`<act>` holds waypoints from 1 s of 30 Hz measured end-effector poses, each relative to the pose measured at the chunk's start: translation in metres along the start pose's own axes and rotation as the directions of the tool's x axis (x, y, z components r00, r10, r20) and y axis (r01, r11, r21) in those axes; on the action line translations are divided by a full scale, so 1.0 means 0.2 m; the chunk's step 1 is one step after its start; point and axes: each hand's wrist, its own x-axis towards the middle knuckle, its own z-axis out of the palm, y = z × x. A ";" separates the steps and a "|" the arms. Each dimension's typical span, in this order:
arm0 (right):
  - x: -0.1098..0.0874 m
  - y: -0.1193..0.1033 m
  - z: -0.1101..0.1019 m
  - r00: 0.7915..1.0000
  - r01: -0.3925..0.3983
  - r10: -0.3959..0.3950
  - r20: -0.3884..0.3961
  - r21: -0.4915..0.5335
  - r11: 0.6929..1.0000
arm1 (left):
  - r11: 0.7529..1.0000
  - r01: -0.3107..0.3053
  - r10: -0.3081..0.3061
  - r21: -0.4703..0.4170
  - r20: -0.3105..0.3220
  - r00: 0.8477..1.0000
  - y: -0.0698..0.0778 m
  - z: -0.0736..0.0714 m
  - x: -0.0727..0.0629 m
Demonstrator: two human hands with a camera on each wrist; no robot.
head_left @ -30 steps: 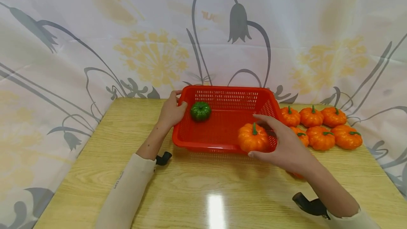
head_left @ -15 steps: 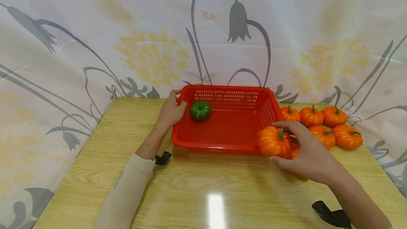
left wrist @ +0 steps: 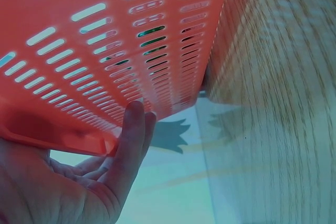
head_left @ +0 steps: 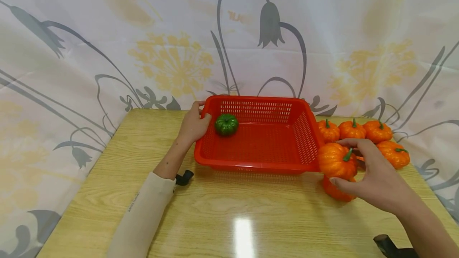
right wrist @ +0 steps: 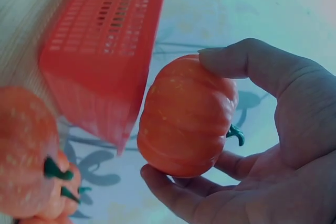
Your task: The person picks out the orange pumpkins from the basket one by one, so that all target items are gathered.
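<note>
My left hand (head_left: 194, 126) grips the left rim of a red plastic basket (head_left: 258, 166), thumb over the edge and fingers against the slotted outer wall (left wrist: 105, 77). Inside the basket, near its left end, sits a small green pumpkin (head_left: 226, 124). Off the basket's right front corner, my right hand (head_left: 380, 176) holds an orange pumpkin (head_left: 335, 160) with a green stem. In the right wrist view, thumb and fingers pinch that pumpkin (right wrist: 186, 116) from opposite sides, beside the basket's outer wall. Below it, another orange pumpkin (head_left: 338, 191) rests on the table, partly hidden.
Several orange pumpkins (head_left: 353, 129) stand in rows on the table right of the basket, some hidden behind my right hand. The wooden table (head_left: 201, 218) backs onto a flower-printed cloth (head_left: 172, 31). A dark strap piece (head_left: 184, 178) shows at my left wrist.
My right hand has carried the orange pumpkin rightward, from over the basket's right front part to outside its right front corner. The left hand and basket have stayed in place.
</note>
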 end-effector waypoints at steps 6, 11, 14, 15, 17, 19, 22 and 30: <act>-0.03 0.07 -0.04 1.000 -0.031 0.031 -0.005 -0.046 0.998 | 1.000 0.004 -0.004 -0.004 0.001 1.000 0.00 0.00 0.00; -0.05 0.13 -0.06 0.999 -0.037 0.037 -0.003 -0.058 0.998 | 1.000 0.012 -0.012 -0.008 0.001 1.000 -0.01 0.00 0.00; -0.06 0.17 -0.08 0.998 -0.049 0.051 0.028 -0.080 0.996 | 1.000 0.009 -0.009 -0.006 0.003 1.000 -0.01 0.00 0.00; -0.06 0.18 -0.08 0.998 -0.051 0.054 0.038 -0.090 0.995 | 1.000 0.008 -0.008 -0.005 0.003 1.000 -0.01 0.00 0.00; -0.06 0.20 -0.09 0.996 -0.058 0.065 0.069 -0.106 0.993 | 1.000 0.006 -0.006 -0.001 0.001 1.000 0.00 0.00 0.00; -0.06 0.23 -0.10 0.993 -0.061 0.071 0.093 -0.114 0.992 | 1.000 0.007 -0.007 -0.001 0.001 1.000 0.00 0.00 0.00; -0.06 0.27 -0.12 0.990 -0.064 0.078 0.118 -0.116 0.991 | 1.000 0.008 -0.008 -0.006 0.004 1.000 0.00 0.00 0.00; -0.08 0.35 -0.17 0.968 -0.136 0.176 0.178 -0.216 0.967 | 1.000 0.013 -0.013 -0.014 0.009 1.000 0.01 0.00 -0.01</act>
